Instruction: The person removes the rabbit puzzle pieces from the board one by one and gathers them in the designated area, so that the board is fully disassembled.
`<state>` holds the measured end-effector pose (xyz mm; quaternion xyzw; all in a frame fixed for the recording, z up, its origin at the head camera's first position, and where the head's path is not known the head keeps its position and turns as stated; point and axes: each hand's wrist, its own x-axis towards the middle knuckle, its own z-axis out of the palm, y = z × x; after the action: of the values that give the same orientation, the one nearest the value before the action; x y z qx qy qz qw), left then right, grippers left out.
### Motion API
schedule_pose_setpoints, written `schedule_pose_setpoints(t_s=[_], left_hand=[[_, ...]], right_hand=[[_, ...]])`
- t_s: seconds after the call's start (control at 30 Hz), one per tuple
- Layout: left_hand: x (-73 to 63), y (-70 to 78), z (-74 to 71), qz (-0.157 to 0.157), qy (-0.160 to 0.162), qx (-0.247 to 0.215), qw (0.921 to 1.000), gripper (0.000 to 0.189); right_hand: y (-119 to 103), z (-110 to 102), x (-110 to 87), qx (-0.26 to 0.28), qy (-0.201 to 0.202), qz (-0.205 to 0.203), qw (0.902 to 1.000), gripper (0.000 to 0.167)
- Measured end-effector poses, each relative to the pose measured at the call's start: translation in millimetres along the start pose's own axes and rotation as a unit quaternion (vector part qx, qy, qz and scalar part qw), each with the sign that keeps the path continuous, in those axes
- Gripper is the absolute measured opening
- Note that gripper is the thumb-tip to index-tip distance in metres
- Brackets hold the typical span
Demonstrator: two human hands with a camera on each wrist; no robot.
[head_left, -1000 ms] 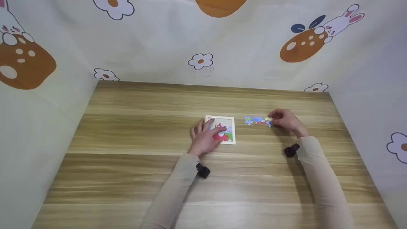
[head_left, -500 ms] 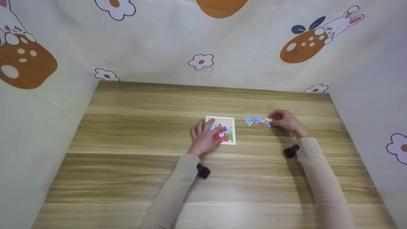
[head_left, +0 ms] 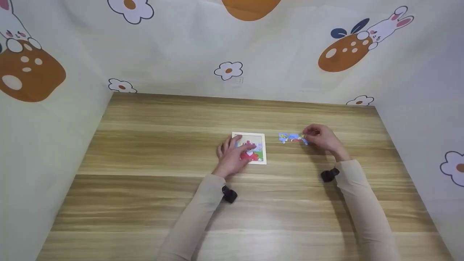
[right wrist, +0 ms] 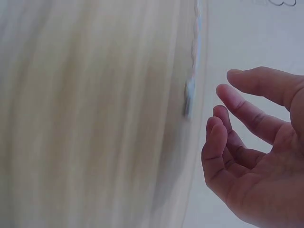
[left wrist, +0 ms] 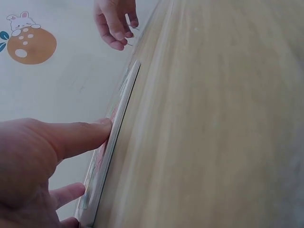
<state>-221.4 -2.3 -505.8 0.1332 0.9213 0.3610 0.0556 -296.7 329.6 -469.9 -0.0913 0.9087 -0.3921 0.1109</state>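
A small jigsaw puzzle in a pale tray (head_left: 264, 149) lies on the wooden table, showing a red and white figure on a coloured background. My left hand (head_left: 232, 157) rests on it with spread fingers; in the left wrist view the thumb (left wrist: 90, 135) presses on its face. To the right lies a row of loose blue puzzle pieces (head_left: 290, 137). My right hand (head_left: 322, 137) is over the right end of that row. In the right wrist view its thumb and index finger stand apart, with nothing visible between them, near the pieces (right wrist: 189, 99).
The wooden table (head_left: 163, 203) meets a pale cloth wall (head_left: 174, 54) printed with rabbits and flowers at the back and sides. A small black camera (head_left: 229, 194) sits on the left wrist, another camera (head_left: 329, 175) on the right.
My right hand has shifted slightly left, further over the end of the loose pieces. The left hand and the puzzle tray have moved a little to the left.
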Motion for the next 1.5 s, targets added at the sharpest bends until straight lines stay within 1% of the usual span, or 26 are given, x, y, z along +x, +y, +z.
schedule_pose_setpoints(t_s=[0.1, 0.2, 0.37, 0.47, 0.6, 0.7, 0.73, 0.9, 0.97, 1.07, 1.17, 1.23, 1.37, 1.5], left_hand=[[0.0, 0.2, -0.5, -0.006, 0.009, -0.009, 0.9999, 0.046], [0.6, 1.8, 0.3, -0.017, 0.026, -0.021, 0.9993, 0.043], [2.8, 5.9, 3.6, -0.06, 0.074, -0.031, 0.995, 0.032], [3.9, 9.1, 6.4, -0.087, 0.095, -0.028, 0.9913, 0.031], [5.4, 14.1, 11.2, -0.103, 0.109, -0.015, 0.9886, 0.033], [7.0, 15.5, 13.7, -0.105, 0.113, -0.007, 0.988, 0.034], [7.5, 15.2, 14.1, -0.105, 0.114, -0.006, 0.9879, 0.035], [9.7, 13.7, 15.1, -0.108, 0.119, -0.01, 0.9869, 0.036], [10.2, 13.9, 15.2, -0.111, 0.12, -0.011, 0.9865, 0.037], [11.0, 13.5, 15.6, -0.112, 0.122, -0.01, 0.9862, 0.038], [11.4, 13.0, 16.0, -0.108, 0.122, -0.008, 0.9865, 0.04], [11.5, 12.5, 16.6, -0.107, 0.122, -0.007, 0.9868, 0.041], [11.3, 11.4, 17.4, -0.103, 0.121, -0.005, 0.9873, 0.042], [10.9, 10.2, 17.1, -0.1, 0.12, -0.004, 0.9877, 0.043]], right_hand=[[-7.2, 5.4, -0.4, 0.0, 0.001, -0.018, 0.9998, 0.024], [-13.8, 10.4, -0.4, 0.004, 0.001, -0.028, 0.9996, 0.023], [-22.7, 19.5, 0.7, 0.007, -0.006, -0.045, 0.9989, 0.022], [-28.0, 26.7, 2.0, 0.013, -0.01, -0.066, 0.9977, 0.02], [-56.9, 33.3, -6.1, 0.019, -0.031, -0.081, 0.9961, 0.019], [-79.1, 38.5, -12.2, 0.023, -0.047, -0.087, 0.9949, 0.019], [-81.4, 41.4, -12.1, 0.024, -0.05, -0.091, 0.9943, 0.019], [-68.0, 62.9, 3.3, 0.023, -0.066, -0.119, 0.9905, 0.017], [-63.5, 71.5, 9.5, 0.028, -0.077, -0.121, 0.9893, 0.016], [-69.2, 80.7, 12.2, 0.029, -0.098, -0.121, 0.9873, 0.017], [-74.8, 88.6, 14.6, 0.022, -0.111, -0.126, 0.9856, 0.019], [-78.0, 92.8, 15.4, 0.01, -0.113, -0.131, 0.9849, 0.021], [-82.8, 98.4, 15.9, -0.015, -0.117, -0.119, 0.9858, 0.027], [-84.4, 102.4, 18.1, -0.033, -0.118, -0.12, 0.9852, 0.031]])
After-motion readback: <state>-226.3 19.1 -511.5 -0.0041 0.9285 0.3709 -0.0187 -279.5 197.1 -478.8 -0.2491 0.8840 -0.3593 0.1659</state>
